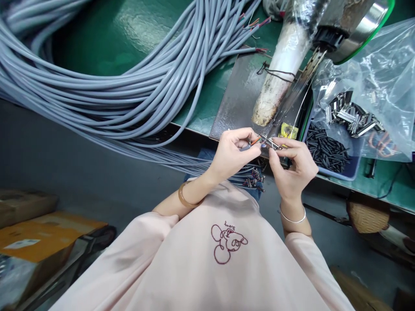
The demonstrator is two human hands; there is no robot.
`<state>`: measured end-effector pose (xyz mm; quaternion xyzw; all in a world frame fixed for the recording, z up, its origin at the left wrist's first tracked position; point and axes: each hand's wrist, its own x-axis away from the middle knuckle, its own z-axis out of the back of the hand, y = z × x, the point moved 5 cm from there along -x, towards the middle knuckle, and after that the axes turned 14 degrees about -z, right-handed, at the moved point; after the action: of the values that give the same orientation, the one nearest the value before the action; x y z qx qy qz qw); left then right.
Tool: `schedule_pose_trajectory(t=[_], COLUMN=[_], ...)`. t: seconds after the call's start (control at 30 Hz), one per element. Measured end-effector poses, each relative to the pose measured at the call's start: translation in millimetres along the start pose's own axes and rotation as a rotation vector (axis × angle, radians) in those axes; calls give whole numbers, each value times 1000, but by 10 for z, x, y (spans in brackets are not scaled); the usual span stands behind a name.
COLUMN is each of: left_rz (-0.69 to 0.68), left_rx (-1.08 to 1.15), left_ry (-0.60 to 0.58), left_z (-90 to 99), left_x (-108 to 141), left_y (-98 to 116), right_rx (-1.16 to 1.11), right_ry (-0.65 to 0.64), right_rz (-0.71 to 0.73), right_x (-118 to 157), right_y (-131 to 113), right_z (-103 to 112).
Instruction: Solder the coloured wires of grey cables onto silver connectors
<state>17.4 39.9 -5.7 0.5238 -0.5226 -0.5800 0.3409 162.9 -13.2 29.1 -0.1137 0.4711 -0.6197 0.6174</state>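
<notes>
My left hand [234, 151] pinches the end of a grey cable [245, 147], whose thin coloured wires fan out between my fingers. Just right of it, my right hand [292, 163] holds a small metal connector [271, 143] between thumb and fingers. The coloured wires meet the connector at the table's front edge; exact contact is too small to tell. Directly above hangs a wrapped white tube [275, 86], with thin metal rods [301, 80] beside it. A yellow piece [288, 131] lies behind my right hand.
Many grey cables [129, 95] sweep across the green table [129, 34]. At right stands a blue bin [353, 170] of black sleeves [327, 149], under a plastic bag with metal connectors [352, 114]. Finished-looking cable ends [254, 179] hang over my lap. Cardboard boxes [48, 235] stand lower left.
</notes>
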Motion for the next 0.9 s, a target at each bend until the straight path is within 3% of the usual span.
schedule_pose_trajectory(t=[0.5,0.9], left_rz=[22,73], left_rx=[21,53], left_ry=[16,-36], left_z=[16,-12], left_x=[-2,70], left_y=[27,-25], right_rx=[88,151], right_ry=[9,44], right_rz=[37,183], right_x=[-34,105], right_y=[-43,-7], right_z=[-8,-14])
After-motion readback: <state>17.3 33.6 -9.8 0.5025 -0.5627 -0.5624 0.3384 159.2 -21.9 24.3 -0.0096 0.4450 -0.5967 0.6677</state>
